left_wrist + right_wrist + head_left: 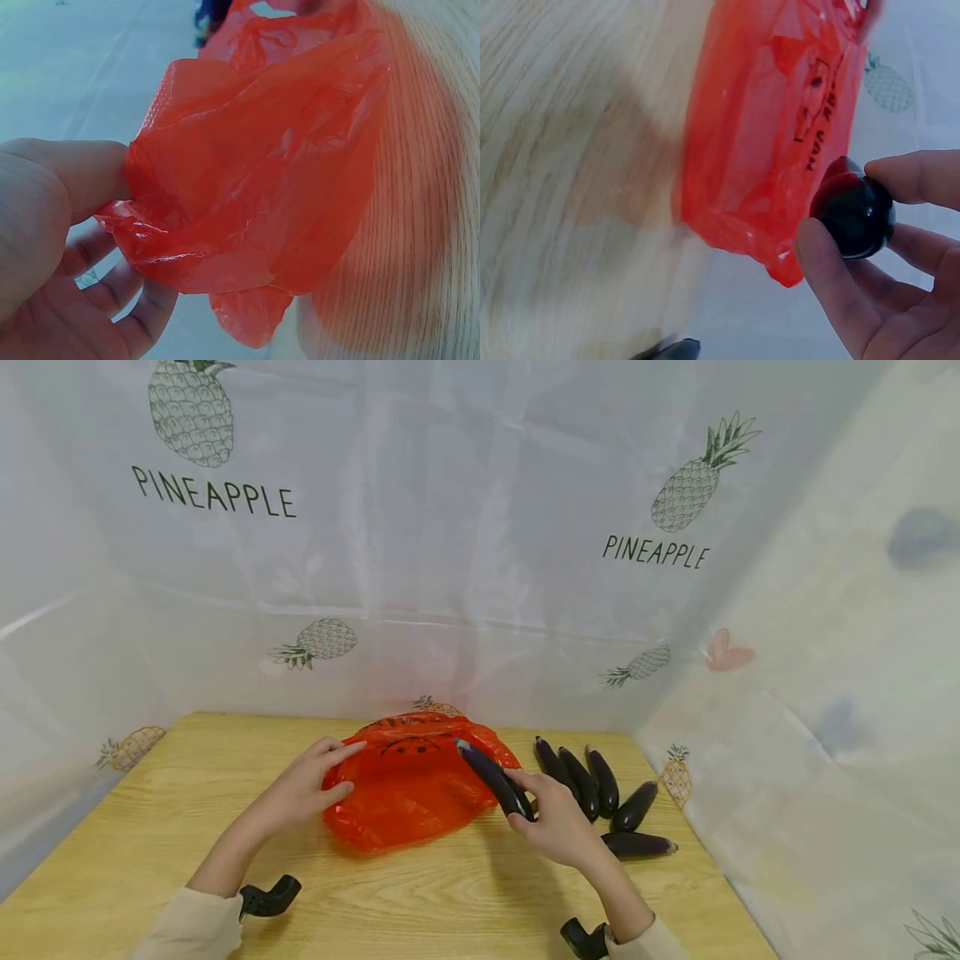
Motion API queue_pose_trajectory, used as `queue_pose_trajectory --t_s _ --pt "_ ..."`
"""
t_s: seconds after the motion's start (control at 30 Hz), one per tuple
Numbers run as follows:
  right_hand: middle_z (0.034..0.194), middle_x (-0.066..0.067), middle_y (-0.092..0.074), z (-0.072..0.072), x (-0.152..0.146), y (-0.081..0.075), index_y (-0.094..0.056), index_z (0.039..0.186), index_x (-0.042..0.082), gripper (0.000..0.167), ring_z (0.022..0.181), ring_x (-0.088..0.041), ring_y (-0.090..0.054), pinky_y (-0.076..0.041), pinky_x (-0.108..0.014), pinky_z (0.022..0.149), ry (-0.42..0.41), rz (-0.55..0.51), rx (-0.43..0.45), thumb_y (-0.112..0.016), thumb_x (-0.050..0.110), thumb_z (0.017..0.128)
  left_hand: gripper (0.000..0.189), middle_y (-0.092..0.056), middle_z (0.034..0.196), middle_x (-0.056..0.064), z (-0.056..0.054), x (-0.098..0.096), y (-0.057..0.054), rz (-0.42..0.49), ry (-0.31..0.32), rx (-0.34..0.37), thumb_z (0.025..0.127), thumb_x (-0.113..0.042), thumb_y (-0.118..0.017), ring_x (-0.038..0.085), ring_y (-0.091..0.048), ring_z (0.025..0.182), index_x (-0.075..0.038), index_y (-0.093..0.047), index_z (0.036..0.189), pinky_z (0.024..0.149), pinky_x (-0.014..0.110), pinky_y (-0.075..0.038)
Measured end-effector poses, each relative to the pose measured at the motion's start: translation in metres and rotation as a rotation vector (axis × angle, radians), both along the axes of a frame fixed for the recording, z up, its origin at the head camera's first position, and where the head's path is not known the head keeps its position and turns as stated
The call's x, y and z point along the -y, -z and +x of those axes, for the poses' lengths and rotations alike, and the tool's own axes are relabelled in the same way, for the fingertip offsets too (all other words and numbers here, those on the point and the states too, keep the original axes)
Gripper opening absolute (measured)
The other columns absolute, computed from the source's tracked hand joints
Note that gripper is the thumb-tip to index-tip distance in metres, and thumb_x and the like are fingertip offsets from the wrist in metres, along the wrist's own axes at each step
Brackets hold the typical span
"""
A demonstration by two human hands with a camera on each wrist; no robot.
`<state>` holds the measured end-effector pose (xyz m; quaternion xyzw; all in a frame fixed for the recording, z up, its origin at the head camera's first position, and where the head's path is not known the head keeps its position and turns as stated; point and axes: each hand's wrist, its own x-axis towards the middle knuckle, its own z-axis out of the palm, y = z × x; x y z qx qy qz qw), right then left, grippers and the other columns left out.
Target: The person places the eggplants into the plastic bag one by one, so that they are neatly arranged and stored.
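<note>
A red plastic bag with dark printing stands on the wooden table. My left hand pinches the bag's left edge between thumb and fingers; the left wrist view shows the crumpled red film at the fingertips. In my right hand is a dark purple eggplant, gripped near its rounded end, its stem end pointing up and left across the bag's right side. From the right wrist, the eggplant's glossy round end shows between thumb and fingers, beside the bag.
Several more eggplants lie on the right of the table, one of them crosswise nearest to me and partly behind my right hand. Pale sheeting with pineapple prints hangs behind the table and along its sides.
</note>
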<state>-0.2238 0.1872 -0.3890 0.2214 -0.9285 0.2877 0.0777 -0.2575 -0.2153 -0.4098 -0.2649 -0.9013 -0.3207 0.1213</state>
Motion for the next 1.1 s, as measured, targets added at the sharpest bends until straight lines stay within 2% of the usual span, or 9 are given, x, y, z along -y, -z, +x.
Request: queue_pose_trajectory --t_s 0.3,0.43,0.53,0.67,0.87,0.97,1.1 --pt "0.129 -0.013 -0.069 -0.013 0.008 0.014 -0.063 0.149 0.011 0.061 0.071 -0.013 -0.051 -0.046 -0.029 0.062 -0.021 0.051 0.015 -0.078 0.010 0.090 0.063 -0.054 0.115 0.006 0.004 0.001 0.000 -0.002 -0.001 0.025 0.095 -0.006 -0.077 0.010 -0.045 0.077 0.000 -0.054 0.154 0.067 0.027 -0.042" --pt "0.130 -0.015 -0.069 -0.019 0.012 0.020 -0.063 0.147 0.008 0.059 0.091 -0.020 -0.062 -0.053 -0.037 0.073 -0.025 0.052 0.021 -0.079 0.009 0.090 0.066 -0.054 0.116 0.005 0.004 0.000 0.000 -0.005 0.011 0.039 0.094 -0.007 -0.078 0.011 -0.046 0.081 -0.001 -0.053 0.155 0.070 0.027 -0.043" --pt "0.130 -0.015 -0.070 -0.024 0.018 0.022 -0.064 0.146 0.006 0.058 0.104 -0.025 -0.063 -0.056 -0.042 0.082 -0.026 0.062 0.018 -0.079 0.009 0.090 0.067 -0.053 0.116 0.004 0.004 0.000 0.000 -0.001 0.023 0.052 0.094 -0.008 -0.079 0.013 -0.047 0.086 -0.002 -0.052 0.156 0.072 0.027 -0.044" --pt "0.125 -0.016 -0.070 -0.030 0.026 0.023 -0.063 0.146 0.004 0.058 0.097 -0.025 -0.062 -0.057 -0.043 0.082 -0.014 0.079 0.039 -0.079 0.009 0.090 0.068 -0.053 0.119 0.003 0.004 0.000 0.001 0.005 0.036 0.069 0.095 -0.010 -0.079 0.014 -0.048 0.090 -0.003 -0.052 0.156 0.074 0.028 -0.045" --pt "0.134 -0.020 -0.067 -0.040 0.032 0.029 -0.061 0.149 0.005 0.060 0.119 -0.039 -0.064 -0.055 -0.058 0.101 0.028 0.103 0.070 -0.077 0.010 0.091 0.072 -0.053 0.124 0.005 0.006 -0.001 -0.001 -0.003 0.061 0.098 0.095 -0.015 -0.080 0.017 -0.049 0.094 -0.004 -0.049 0.158 0.076 0.030 -0.045" --pt "0.137 -0.021 -0.066 -0.046 0.035 0.032 -0.060 0.150 0.004 0.060 0.125 -0.042 -0.061 -0.052 -0.059 0.104 0.035 0.103 0.081 -0.075 0.010 0.092 0.075 -0.054 0.128 0.006 0.007 -0.003 -0.003 -0.009 0.067 0.111 0.094 -0.019 -0.081 0.019 -0.052 0.102 -0.005 -0.048 0.159 0.082 0.034 -0.049" --pt "0.139 -0.022 -0.064 -0.052 0.038 0.036 -0.059 0.151 0.004 0.061 0.130 -0.044 -0.059 -0.050 -0.061 0.107 0.043 0.084 0.090 -0.074 0.011 0.092 0.075 -0.055 0.132 0.009 0.010 -0.003 -0.005 -0.006 0.063 0.121 0.094 -0.021 -0.082 0.026 -0.056 0.113 -0.009 -0.048 0.160 0.092 0.046 -0.054"
